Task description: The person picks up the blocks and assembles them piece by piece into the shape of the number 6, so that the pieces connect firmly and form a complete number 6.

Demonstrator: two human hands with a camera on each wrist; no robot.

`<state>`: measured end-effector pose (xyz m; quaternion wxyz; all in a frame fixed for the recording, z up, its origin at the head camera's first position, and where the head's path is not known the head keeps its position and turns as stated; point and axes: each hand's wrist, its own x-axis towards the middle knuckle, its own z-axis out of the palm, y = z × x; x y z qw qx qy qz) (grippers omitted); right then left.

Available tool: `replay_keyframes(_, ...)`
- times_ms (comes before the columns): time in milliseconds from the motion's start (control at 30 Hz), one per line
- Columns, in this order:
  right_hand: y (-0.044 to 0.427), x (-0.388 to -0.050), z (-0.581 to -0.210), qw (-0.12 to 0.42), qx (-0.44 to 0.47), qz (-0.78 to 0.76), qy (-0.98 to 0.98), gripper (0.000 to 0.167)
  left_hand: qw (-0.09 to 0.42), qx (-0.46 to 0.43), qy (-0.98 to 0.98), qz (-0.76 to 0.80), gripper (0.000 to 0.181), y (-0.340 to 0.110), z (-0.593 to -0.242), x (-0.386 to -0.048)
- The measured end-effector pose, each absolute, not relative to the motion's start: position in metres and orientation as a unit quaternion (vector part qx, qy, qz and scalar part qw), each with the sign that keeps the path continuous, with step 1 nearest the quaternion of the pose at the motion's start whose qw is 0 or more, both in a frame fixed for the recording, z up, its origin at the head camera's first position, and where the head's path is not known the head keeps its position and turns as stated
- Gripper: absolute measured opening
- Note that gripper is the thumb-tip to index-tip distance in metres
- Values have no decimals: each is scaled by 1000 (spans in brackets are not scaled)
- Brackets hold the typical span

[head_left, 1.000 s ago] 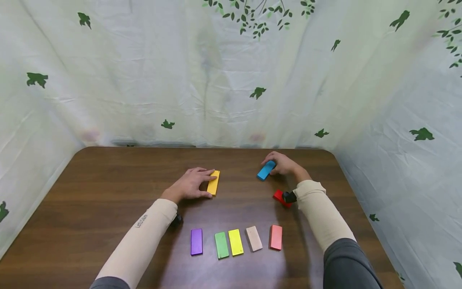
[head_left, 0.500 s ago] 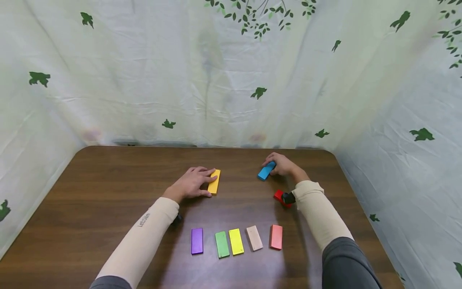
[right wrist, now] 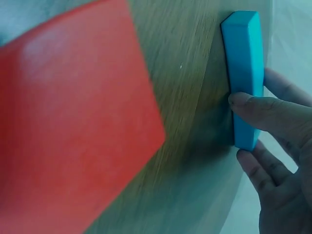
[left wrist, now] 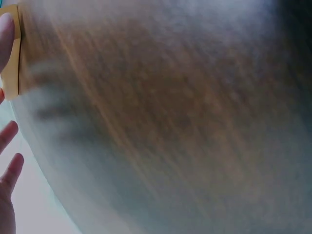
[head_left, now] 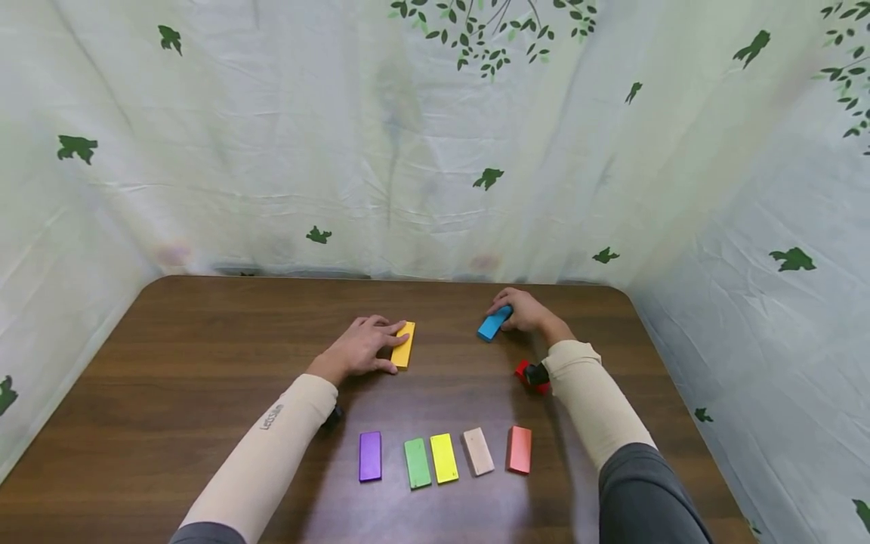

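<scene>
My left hand (head_left: 363,347) holds an orange-yellow block (head_left: 402,346) at the table's far middle. Its fingers reach over the block, and the thumb touches the near left side. Only the thumb, some fingertips and part of that block show at the left wrist view's edge. Farther right, my right hand (head_left: 526,310) pinches a blue block (head_left: 494,323). The right wrist view shows the thumb on one long face of the blue block (right wrist: 243,73), with fingers behind it and at its end. A red block (head_left: 522,370) lies beneath the right wrist, partly hidden by the wrist camera.
Nearer on the brown table (head_left: 204,363), a loose row holds a purple block (head_left: 370,456), a green block (head_left: 418,463), a yellow block (head_left: 444,458), a beige block (head_left: 479,452) and a coral block (head_left: 519,450). Leaf-printed curtains (head_left: 272,151) hang behind and beside the table.
The right hand and the blue block have shifted slightly left, with the right forearm following. The left hand and orange-yellow block stay in place.
</scene>
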<state>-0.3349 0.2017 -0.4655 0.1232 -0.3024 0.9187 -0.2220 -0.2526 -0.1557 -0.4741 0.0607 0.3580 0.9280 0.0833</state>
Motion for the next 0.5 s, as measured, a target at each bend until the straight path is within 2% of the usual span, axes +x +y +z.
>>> replay_keyframes(300,179,-344,-464,141,-274,-218,926,33,81,343,931,89,69,-155,-473,-253)
replay_keyframes(500,164,-346,-464,140,-287,-210,924,33,84,345,931,87,70,-156,-472,-251)
